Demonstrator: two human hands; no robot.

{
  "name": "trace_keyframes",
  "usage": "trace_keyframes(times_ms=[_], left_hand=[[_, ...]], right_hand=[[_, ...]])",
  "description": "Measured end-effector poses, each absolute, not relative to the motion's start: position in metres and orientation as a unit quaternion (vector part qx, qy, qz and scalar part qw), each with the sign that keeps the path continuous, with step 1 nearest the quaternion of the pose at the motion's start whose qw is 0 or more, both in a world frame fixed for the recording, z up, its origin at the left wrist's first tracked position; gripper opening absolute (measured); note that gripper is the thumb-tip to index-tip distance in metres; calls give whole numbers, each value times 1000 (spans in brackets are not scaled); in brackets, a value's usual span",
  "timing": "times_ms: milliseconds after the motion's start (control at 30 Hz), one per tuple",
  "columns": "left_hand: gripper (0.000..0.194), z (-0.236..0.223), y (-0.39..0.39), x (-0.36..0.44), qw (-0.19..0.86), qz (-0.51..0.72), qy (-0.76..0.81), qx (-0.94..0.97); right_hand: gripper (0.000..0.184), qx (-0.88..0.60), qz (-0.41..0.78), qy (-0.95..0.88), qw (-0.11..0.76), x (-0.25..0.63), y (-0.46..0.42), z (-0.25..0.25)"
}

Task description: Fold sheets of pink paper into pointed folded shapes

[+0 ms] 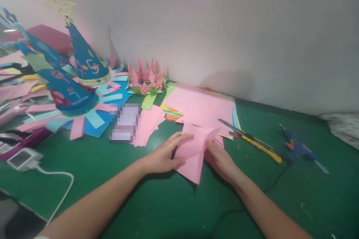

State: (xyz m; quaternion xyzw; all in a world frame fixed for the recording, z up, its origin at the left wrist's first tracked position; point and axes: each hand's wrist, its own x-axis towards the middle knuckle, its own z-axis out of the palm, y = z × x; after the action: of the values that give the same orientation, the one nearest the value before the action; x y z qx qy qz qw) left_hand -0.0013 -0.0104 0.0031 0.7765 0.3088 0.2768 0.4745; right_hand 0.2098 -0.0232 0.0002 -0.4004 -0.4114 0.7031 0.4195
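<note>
Pink sheet: I saw the folded pink sheet (pixel 190 154) between the two hands, above the near middle of the green tabletop (pixel 162 209), its right side curling upward.
Left hand: my left hand (pixel 162 155) was spread, thumb and forefinger apart, their tips on the sheet's left part.
Right hand: my right hand (pixel 222 160) pinched the sheet's right edge, some fingers hidden from me.
Paper stack: beyond the hands I noted a stack of coloured paper (pixel 202 101), pink uppermost, close to the pale wall (pixel 252 26).
Small sheets: left of the stack lay smaller pink sheets (pixel 148 124), just beside a phone (pixel 125 123) with a pixelated screen.
Cutter: a yellow-handled cutter (pixel 259 146) lay right of the hands, its blade reaching the stack.
Blue tool: farther right lay a blurred blue tool (pixel 299 147), which I took to be perhaps a glue gun.
Crown: a pink-and-green paper crown (pixel 146 82) stood near the wall.
Hats: two blue cone hats (pixel 85 54) stood tilted at left, paper strips (pixel 77 127) fanning around their bases.
White device: a small white device (pixel 24 158) with a cable (pixel 68 181) lay at near left.
</note>
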Motion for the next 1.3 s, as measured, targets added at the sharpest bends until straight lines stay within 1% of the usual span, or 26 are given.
trace_keyframes(times_ms=[67, 167, 267, 333, 400, 500, 567, 633, 700, 733, 900, 1300], left_hand=[[57, 3, -13, 3, 472, 294, 310, 771], [36, 4, -15, 9, 482, 331, 310, 750], [27, 0, -17, 15, 490, 376, 321, 718], [25, -4, -20, 20, 488, 390, 353, 697], [25, -9, -22, 25, 494, 400, 399, 661], [34, -11, -23, 30, 572, 433, 404, 567], [47, -10, -22, 30, 624, 464, 383, 499], [57, -8, -19, 29, 642, 490, 379, 450], [61, -5, -17, 28, 647, 498, 386, 430], [61, -5, -17, 28, 649, 496, 390, 426], [61, -3, -18, 28, 648, 469, 418, 431], [56, -2, -17, 27, 633, 464, 438, 439]], right_hand=[[57, -402, 695, -427, 416, 210, -23, -1], [64, -417, 665, -473, 401, 211, -23, -1], [74, -446, 627, -492, 407, 208, -24, 0], [80, -452, 625, -486, 411, 205, -25, 2], [84, -451, 631, -478, 413, 202, -26, 2], [81, -446, 632, -474, 421, 201, -26, 2], [70, -441, 637, -476, 415, 201, -25, 2], [53, -450, 642, -484, 389, 202, -25, 2], [40, -470, 639, -490, 361, 203, -25, 2], [38, -478, 637, -492, 352, 203, -26, 2], [36, -503, 622, -480, 360, 202, -28, 1], [42, -547, 592, -458, 377, 195, -28, 9]])
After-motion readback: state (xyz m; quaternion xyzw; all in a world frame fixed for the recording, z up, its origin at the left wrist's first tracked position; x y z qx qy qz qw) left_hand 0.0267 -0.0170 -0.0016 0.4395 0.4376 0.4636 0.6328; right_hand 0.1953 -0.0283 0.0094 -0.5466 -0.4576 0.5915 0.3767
